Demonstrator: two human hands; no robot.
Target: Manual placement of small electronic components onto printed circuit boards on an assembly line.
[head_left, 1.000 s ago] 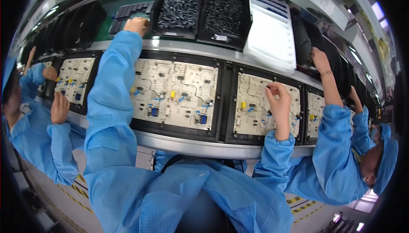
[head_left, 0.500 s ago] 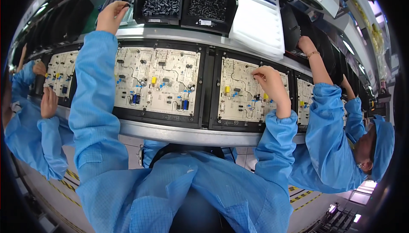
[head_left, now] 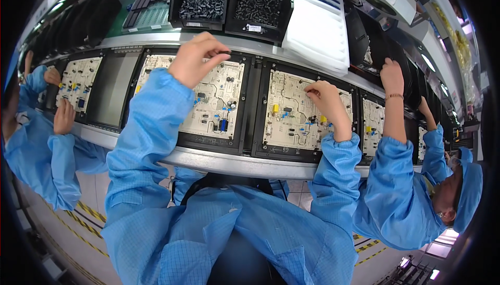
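Note:
My left hand [head_left: 194,59] is raised above the upper part of the left circuit board [head_left: 211,121], with thumb and fingers pinched on a small black component [head_left: 225,53]. Over the right circuit board [head_left: 285,126], my right hand [head_left: 331,104] is closed in a pinch near the board's upper middle. What its fingertips hold, if anything, I cannot make out. Both pale boards lie in black frames [head_left: 251,103] and carry small black, blue and yellow parts.
Behind the boards stand two black bins [head_left: 252,29] of small dark parts, white foam trays [head_left: 315,40] and a green tray [head_left: 151,18] with long black pieces. A metal rail [head_left: 234,163] runs along the near edge. Co-workers in blue work at either side; one hand [head_left: 391,77] reaches toward black bins.
My left hand has moved right and nearer, from beside the green tray to above the left board, carrying the black component. My right hand stays nearly in place. The frames have shifted slightly.

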